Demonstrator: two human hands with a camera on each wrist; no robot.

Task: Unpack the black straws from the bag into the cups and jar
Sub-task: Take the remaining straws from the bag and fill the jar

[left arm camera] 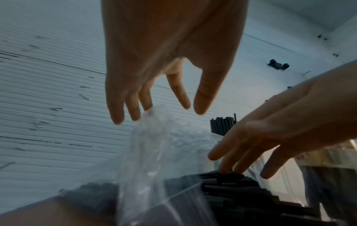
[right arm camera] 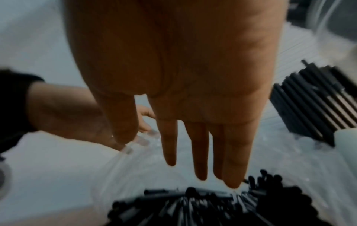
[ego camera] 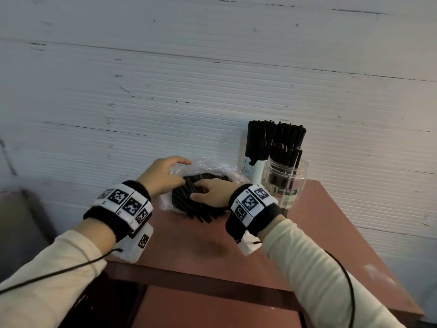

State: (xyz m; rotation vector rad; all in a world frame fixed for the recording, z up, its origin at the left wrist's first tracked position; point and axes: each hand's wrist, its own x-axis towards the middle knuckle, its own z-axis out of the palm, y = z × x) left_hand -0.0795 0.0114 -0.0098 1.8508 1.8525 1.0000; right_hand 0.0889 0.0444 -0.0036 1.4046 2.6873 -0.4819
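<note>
Black straws (ego camera: pixel 196 197) lie in a loose heap inside a clear plastic bag (ego camera: pixel 214 168) on the reddish-brown table (ego camera: pixel 314 235), toward its far edge against the wall, their long axis running roughly from the near edge toward the far right corner, with cut ends poking out of the bag mouth on the near side. Working from the left, the left hand (ego camera: pixel 160 175) rests on the far left part of the bag, its fingers (left arm camera: pixel 148 97) relaxed and slightly spread, tips touching the crumpled film at the top; no pinch on the plastic is plain. Next comes the right hand (ego camera: pixel 214 191), laid over the middle of the heap with straight, nearly parallel fingers (right arm camera: pixel 201 152) whose tips touch the straws directly; it has not closed on any. The straws sit right under those fingertips, so the right hand is the nearer one to gather a bunch, probably by curling across the long axis while the left steadies the bag. Just to the right of the bag, near the far right corner, a white paper cup (ego camera: pixel 256 171) stands packed with upright straws. Beside it a clear jar (ego camera: pixel 287 178) holds a smaller bundle, so it looks to have the most room left.
</note>
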